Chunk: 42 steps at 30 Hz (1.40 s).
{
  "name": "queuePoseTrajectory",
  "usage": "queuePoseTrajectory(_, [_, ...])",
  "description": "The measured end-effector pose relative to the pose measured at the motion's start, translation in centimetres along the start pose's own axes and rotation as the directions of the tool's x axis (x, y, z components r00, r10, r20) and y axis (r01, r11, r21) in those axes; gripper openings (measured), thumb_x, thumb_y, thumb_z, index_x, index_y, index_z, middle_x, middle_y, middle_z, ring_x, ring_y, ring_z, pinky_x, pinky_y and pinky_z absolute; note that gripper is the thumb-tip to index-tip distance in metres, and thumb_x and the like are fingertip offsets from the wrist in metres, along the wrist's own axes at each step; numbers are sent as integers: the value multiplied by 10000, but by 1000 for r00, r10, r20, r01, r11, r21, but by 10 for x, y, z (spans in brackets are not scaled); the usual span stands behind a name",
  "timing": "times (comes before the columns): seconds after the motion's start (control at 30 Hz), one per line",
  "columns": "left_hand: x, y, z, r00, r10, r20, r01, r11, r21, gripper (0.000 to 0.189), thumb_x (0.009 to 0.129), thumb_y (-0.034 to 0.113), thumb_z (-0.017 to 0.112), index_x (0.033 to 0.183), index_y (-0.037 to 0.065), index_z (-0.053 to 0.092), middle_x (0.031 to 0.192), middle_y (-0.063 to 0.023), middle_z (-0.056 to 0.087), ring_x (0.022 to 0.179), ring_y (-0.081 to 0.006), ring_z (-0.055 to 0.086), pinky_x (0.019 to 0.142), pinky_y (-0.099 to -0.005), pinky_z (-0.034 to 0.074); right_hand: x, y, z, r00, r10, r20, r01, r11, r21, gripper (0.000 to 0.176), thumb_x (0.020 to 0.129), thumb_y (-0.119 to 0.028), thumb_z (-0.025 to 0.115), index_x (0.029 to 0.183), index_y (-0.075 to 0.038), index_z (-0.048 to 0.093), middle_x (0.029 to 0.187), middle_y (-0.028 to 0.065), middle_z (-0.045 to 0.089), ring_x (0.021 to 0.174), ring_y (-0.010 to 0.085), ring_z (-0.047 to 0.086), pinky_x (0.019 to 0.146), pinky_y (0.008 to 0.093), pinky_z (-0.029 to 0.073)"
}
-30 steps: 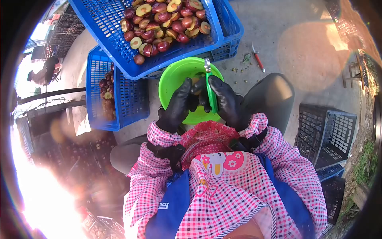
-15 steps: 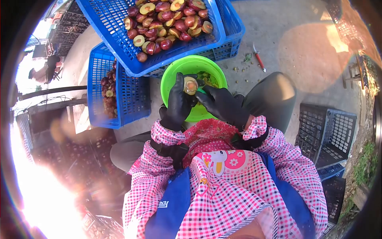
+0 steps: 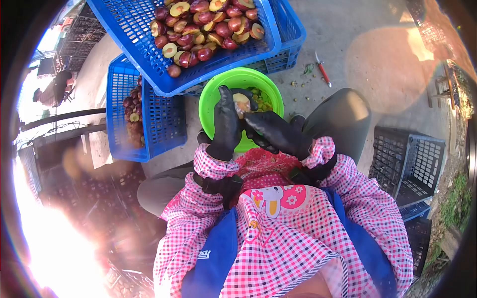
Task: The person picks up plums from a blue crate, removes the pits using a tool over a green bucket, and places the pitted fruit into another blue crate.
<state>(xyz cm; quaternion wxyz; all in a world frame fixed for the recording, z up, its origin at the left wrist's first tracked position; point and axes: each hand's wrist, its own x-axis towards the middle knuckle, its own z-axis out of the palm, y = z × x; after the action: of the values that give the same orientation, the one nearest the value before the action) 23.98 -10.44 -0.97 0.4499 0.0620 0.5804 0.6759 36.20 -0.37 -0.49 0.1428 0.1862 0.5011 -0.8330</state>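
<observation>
fruit-working step: left hand fingers clamped on fruit over bucket; right hand at its edge, finger closure unclear. next move likely calls for steady support.

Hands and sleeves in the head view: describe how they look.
The left hand and right hand wear matching black gloves, smooth and slightly shiny, with no marking that I can make out. The sleeves are loose and checked in pink, white and black, with gathered cuffs. Dark wraps cross both sleeves farther up; their exact form is unclear.
</observation>
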Motion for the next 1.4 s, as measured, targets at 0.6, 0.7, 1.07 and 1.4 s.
queuePoseTrajectory(0.6, [44,56,-43,931,313,-190,-186,852,489,510,1021,417,386,896,9,665,797,-96,658,713,-175,640,617,-304,486,6,13,9,991,-68,116,80,992,-97,511,978,-514,454,843,-46,609,555,61,518,434,139,497,441,309,382])
queuePoseTrajectory(0.7, [99,83,-77,642,738,211,-532,230,815,351,971,288,466,880,23,677,787,-116,666,664,-181,630,615,-328,460,16,29,8,960,-269,-76,189,825,-532,523,941,-522,511,855,-23,641,632,134,592,550,236,599,546,375,456])
queuePoseTrajectory(1.07, [155,101,-53,935,303,186,-61,-380,923,416,844,435,627,947,34,670,958,-166,701,870,-336,680,745,-443,527,7,-3,8,954,-156,-258,78,953,-291,387,972,-391,555,1049,-19,632,636,38,565,583,110,564,523,281,414])
queuePoseTrajectory(1.4, [-24,28,-18,848,329,415,-530,550,646,532,812,102,724,1296,13,522,1117,-101,624,1006,-176,618,883,-300,493,7,-1,3,845,-272,-461,344,936,78,370,886,-355,689,1058,-43,587,786,42,609,542,102,544,459,266,425])
